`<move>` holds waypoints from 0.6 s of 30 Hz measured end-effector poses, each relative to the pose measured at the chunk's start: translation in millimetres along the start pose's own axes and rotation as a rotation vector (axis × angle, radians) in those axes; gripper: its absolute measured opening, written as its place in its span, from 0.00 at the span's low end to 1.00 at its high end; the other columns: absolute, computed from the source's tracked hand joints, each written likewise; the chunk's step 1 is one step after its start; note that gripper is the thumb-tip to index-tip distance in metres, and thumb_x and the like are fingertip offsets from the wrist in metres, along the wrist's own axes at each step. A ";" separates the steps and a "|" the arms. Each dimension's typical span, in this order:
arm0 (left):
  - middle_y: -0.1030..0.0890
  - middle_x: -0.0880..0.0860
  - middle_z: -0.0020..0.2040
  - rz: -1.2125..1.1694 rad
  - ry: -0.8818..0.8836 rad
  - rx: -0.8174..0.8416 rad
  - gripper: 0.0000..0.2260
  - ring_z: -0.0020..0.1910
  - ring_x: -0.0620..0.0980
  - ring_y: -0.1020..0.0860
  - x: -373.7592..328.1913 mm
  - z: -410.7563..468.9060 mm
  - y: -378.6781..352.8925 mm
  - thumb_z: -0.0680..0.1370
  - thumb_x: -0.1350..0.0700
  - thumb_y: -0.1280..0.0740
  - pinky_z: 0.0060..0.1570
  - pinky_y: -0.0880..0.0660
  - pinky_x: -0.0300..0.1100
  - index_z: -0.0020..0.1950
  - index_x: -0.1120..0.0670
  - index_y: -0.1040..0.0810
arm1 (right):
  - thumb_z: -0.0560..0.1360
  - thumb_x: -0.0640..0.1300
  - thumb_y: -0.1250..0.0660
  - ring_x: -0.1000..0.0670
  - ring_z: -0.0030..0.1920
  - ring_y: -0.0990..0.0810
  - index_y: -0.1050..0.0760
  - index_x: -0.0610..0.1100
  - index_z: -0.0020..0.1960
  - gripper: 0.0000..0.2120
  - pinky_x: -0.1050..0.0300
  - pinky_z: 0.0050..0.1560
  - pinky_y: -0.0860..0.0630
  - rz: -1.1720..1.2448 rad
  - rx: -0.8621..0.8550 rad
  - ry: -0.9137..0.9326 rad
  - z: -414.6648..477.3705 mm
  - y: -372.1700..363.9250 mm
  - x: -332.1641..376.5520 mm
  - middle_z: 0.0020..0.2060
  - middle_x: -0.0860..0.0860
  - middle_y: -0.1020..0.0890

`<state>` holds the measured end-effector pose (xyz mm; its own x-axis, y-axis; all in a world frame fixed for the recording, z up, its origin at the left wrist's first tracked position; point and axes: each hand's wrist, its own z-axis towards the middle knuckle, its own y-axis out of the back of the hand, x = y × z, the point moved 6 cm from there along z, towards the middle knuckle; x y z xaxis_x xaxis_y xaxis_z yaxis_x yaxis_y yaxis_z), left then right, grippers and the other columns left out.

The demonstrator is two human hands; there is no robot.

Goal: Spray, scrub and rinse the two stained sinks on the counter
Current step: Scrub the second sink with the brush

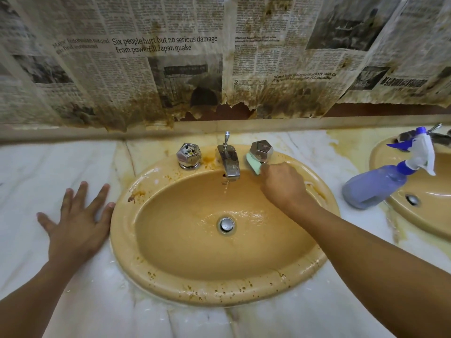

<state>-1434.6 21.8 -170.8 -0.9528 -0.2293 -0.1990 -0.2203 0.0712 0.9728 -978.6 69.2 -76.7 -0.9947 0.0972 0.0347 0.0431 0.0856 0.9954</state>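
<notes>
A tan oval sink (136,262) with brown stains along its rim fills the middle of the head view. A thin stream of water runs from its chrome faucet (229,162) toward the drain (226,224). My right hand (284,184) grips a green sponge (252,164) and holds it against the sink rim just below the right tap knob (261,147). My left hand (78,220) lies flat with spread fingers on the marble counter, left of the sink. A second tan sink (419,215) shows at the right edge.
A blue spray bottle (380,186) with a white trigger head leans on the counter between the two sinks. The left tap knob (188,155) is spotted with grime. Stained, torn newspaper (170,69) covers the wall behind. The marble counter (36,167) has yellow stains near the right sink.
</notes>
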 end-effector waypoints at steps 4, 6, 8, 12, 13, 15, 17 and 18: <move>0.52 0.46 0.85 0.005 -0.002 -0.014 0.28 0.83 0.49 0.56 -0.2 -0.3 0.3 0.80 0.29 0.61 0.72 0.57 0.75 0.81 0.29 0.51 | 0.80 0.44 0.38 0.40 0.46 0.20 0.21 0.47 0.67 0.17 0.53 0.41 0.25 0.401 0.050 -0.138 0.1 -4.8 -15.0 0.50 0.40 0.17; 0.52 0.46 0.85 0.006 0.007 -0.011 0.28 0.83 0.48 0.56 -0.3 0.1 0.8 0.80 0.29 0.61 0.72 0.56 0.74 0.81 0.29 0.51 | 0.81 0.41 0.37 0.44 0.36 0.18 0.23 0.44 0.67 0.16 0.49 0.37 0.20 0.770 0.147 -0.192 -4.3 -12.6 -15.4 0.47 0.43 0.16; 0.52 0.46 0.85 0.003 0.010 -0.009 0.29 0.83 0.48 0.57 -0.9 -0.4 1.2 0.79 0.29 0.61 0.72 0.57 0.74 0.80 0.29 0.51 | 0.83 0.40 0.37 0.46 0.30 0.20 0.21 0.42 0.62 0.10 0.44 0.35 0.16 0.941 0.175 -0.207 -13.6 -15.4 -12.7 0.42 0.43 0.17; 0.52 0.46 0.85 -0.005 0.016 -0.007 0.29 0.83 0.48 0.57 -1.5 -1.0 2.2 0.79 0.29 0.62 0.72 0.57 0.74 0.80 0.29 0.51 | 0.82 0.43 0.36 0.44 0.42 0.20 0.21 0.45 0.66 0.14 0.50 0.44 0.20 0.555 0.001 -0.081 0.0 -8.1 3.4 0.52 0.42 0.18; 0.52 0.46 0.85 -0.009 0.019 -0.006 0.29 0.83 0.47 0.57 -1.8 -1.2 2.4 0.78 0.28 0.62 0.72 0.57 0.74 0.80 0.29 0.51 | 0.82 0.42 0.36 0.44 0.44 0.20 0.22 0.43 0.67 0.14 0.50 0.46 0.20 0.509 -0.007 -0.047 7.7 -8.1 13.6 0.53 0.41 0.19; 0.52 0.46 0.85 -0.006 0.017 -0.010 0.29 0.83 0.47 0.56 -2.2 -1.5 2.5 0.78 0.28 0.62 0.72 0.56 0.73 0.80 0.28 0.51 | 0.82 0.37 0.38 0.42 0.46 0.21 0.22 0.39 0.64 0.13 0.48 0.47 0.21 0.447 -0.017 -0.025 24.6 -7.4 33.9 0.51 0.40 0.19; 0.51 0.46 0.85 -0.001 0.014 -0.019 0.29 0.83 0.48 0.55 -1.2 -2.3 2.8 0.78 0.28 0.62 0.72 0.55 0.74 0.80 0.29 0.50 | 0.81 0.34 0.38 0.41 0.49 0.22 0.22 0.39 0.60 0.11 0.50 0.47 0.25 0.410 -0.027 -0.076 40.6 -8.6 41.9 0.50 0.39 0.18; 0.51 0.46 0.85 0.000 0.013 -0.022 0.30 0.83 0.48 0.55 -0.6 -1.8 3.0 0.78 0.28 0.62 0.72 0.55 0.74 0.80 0.29 0.49 | 0.81 0.34 0.38 0.41 0.49 0.23 0.22 0.39 0.59 0.10 0.51 0.48 0.27 0.424 -0.020 -0.108 45.6 -8.6 40.7 0.51 0.39 0.18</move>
<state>-1434.3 20.4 -167.5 -0.9500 -0.2417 -0.1975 -0.2155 0.0499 0.9752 -1015.1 117.6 -88.0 -0.8737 0.2225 0.4326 0.4430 -0.0037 0.8965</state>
